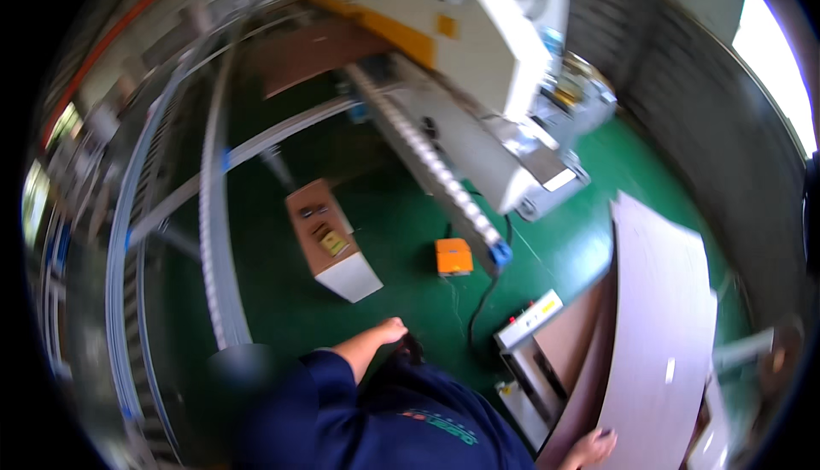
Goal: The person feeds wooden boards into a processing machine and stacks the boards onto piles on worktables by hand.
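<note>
- Right hand (591, 449) is at the near edge of a large pale panel (658, 325), fingers over the border. Can't tell from here whether it's clamped on or just resting.
- Left hand (390, 331) is in front of the body, well apart from the right, fingers curled together. Can't make out anything in it.
- The panel is on the person's right, lying over brown boards (589, 367); its edges look bowed, perhaps only the lens.
- Progress, my reading: early in handling this piece. It's over on the stack side, not on the roller rails. Lifting or shifting it looks undone.
- A brown sheet (320, 53) lies across the rails at the far end, beside the big white-and-yellow machine (504, 51). Finished or waiting, can't say.
- Edges: the right-hand roller rail (436, 167) ends in a blue-capped tip pointing at the person; the left rail (224, 273) runs down their other side.
- Room: green floor (410, 299) shows between the rails ahead. In it stand a brown-topped box (352, 280) with small parts on top and an orange floor unit (453, 256).
- Tighter on the right: a dark cable (477, 316) trails near a white control box (531, 318), just beside the boards. A swing left would need care there.
- Grey wall (683, 77) beyond the panel.
</note>
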{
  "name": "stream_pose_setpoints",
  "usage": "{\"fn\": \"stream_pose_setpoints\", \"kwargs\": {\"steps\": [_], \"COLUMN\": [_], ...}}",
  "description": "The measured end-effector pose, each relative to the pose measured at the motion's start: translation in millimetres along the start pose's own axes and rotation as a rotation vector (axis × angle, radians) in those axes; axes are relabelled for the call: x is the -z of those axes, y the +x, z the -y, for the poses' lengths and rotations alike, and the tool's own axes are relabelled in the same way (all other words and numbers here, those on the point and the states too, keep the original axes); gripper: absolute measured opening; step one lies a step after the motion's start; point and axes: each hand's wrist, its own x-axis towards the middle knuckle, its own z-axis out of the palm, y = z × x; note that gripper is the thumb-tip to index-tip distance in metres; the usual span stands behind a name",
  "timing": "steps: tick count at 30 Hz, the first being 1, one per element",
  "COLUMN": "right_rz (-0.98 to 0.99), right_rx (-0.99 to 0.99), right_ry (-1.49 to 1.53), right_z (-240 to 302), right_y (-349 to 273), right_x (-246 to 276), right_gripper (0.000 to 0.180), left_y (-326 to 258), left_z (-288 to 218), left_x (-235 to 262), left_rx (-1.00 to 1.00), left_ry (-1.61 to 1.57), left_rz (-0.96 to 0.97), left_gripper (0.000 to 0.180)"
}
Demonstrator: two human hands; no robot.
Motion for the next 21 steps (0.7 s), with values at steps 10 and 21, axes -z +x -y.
{"fn": "stream_pose_setpoints", "kwargs": {"steps": [10,21], "right_rz": [0.110,0.089], "right_rx": [-0.263,-0.341], "right_ry": [0.136,0.183], "right_z": [51,27], "right_y": [-22,-64], "right_x": [34,46], "right_gripper": [0.042,0.044], "left_y": [39,8], "left_z": [9,-110], "left_x": [18,10], "left_rx": [0.026,-0.029], "left_ry": [-0.008,0.078], "left_rz": [0.368,0.323], "left_gripper": [0.020,0.019]}}
